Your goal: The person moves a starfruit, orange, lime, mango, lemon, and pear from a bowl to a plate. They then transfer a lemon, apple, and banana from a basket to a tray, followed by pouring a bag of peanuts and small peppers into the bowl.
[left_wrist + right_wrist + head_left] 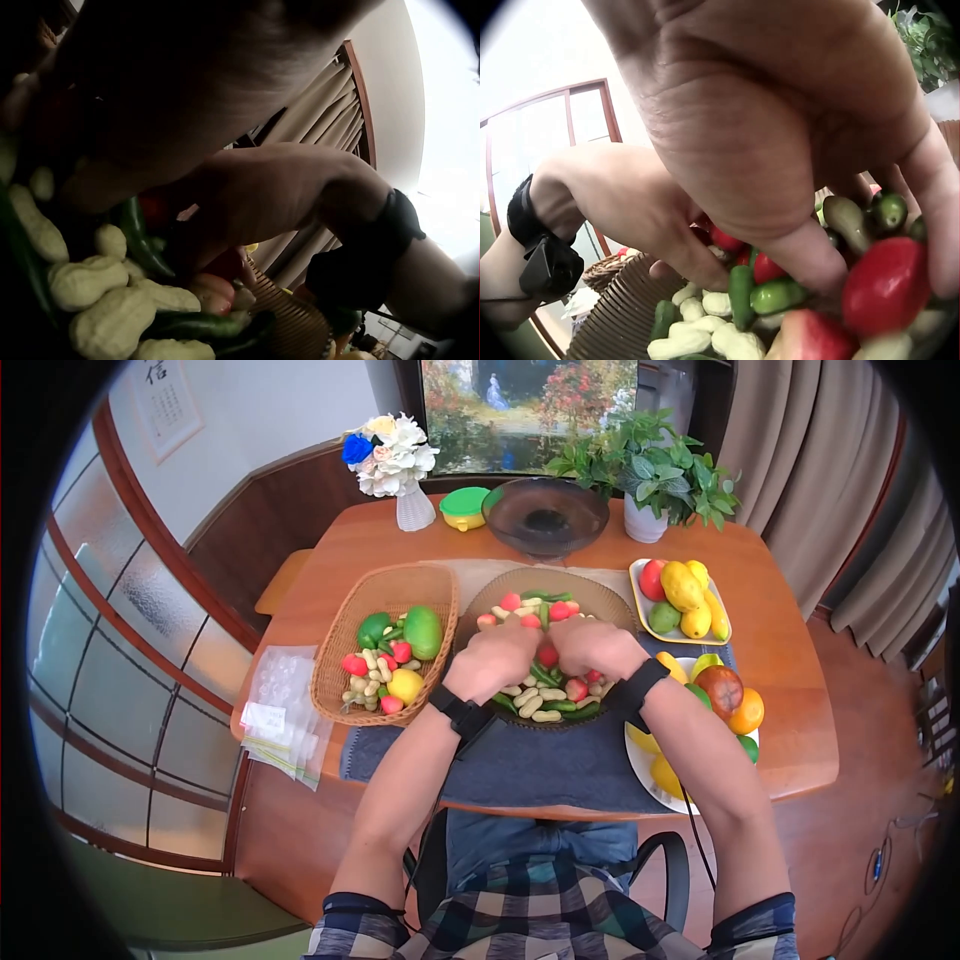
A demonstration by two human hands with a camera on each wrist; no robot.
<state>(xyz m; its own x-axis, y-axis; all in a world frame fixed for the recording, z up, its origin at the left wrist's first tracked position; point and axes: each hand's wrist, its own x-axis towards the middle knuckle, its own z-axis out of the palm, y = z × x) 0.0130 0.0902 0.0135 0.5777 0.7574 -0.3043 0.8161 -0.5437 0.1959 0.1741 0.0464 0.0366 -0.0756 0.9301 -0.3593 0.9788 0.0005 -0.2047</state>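
Over a ribbed translucent bowl (480, 610), my left hand (497, 660) reaches down into a pile of peanuts (682, 341), green peppers (776, 297) and red radish-like pieces. Its fingers point down among red pieces, and their tips are partly hidden. My right hand (597, 650) is in the same pile, close beside the left. Its thumb and fingers (937, 217) are spread apart, tips down among the vegetables. A shiny red piece (885, 287) lies between thumb and outer finger. In the left wrist view the near hand is dark and blocks much of the pile.
Left of the bowl stands a wicker basket (335, 660) with mixed produce. A fruit plate (685, 800) is close under my right forearm, with a fruit tray (655, 637) behind it. A dark glass bowl (545, 545), green-lidded container (464, 508), vase (414, 510) and potted plant (646, 520) stand behind.
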